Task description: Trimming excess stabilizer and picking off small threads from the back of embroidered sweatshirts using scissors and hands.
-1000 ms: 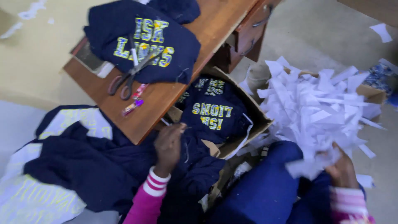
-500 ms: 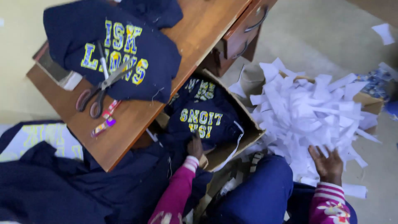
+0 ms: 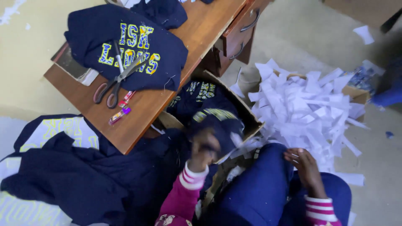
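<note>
- Just below the middle of my view, my left hand [image 3: 204,147] is blurred and closed on a dark navy garment [image 3: 217,125] that bunches up over the edge of the cardboard box [image 3: 251,118]; I cannot tell how my fingers lie on it.
- At 5 o'clock, my right hand [image 3: 305,165] rests on my blue trouser knee [image 3: 268,188], fingers loosely spread and holding nothing, just beside the lowest strips of paper.
- The box sits at the centre, against the front of the wooden desk [image 3: 159,102], with more folded navy clothing inside it.
- At 3 o'clock a heap of white paper strips [image 3: 307,109] spills from another carton.
- At 11 o'clock a navy sweatshirt with yellow and blue lettering [image 3: 130,50] lies flat on the desk, a pair of scissors [image 3: 115,83] resting on its lower edge, two small pink and purple pens [image 3: 121,109] just below the handles.
- At 8 o'clock a pile of navy fabric [image 3: 71,175] lies on the floor.
</note>
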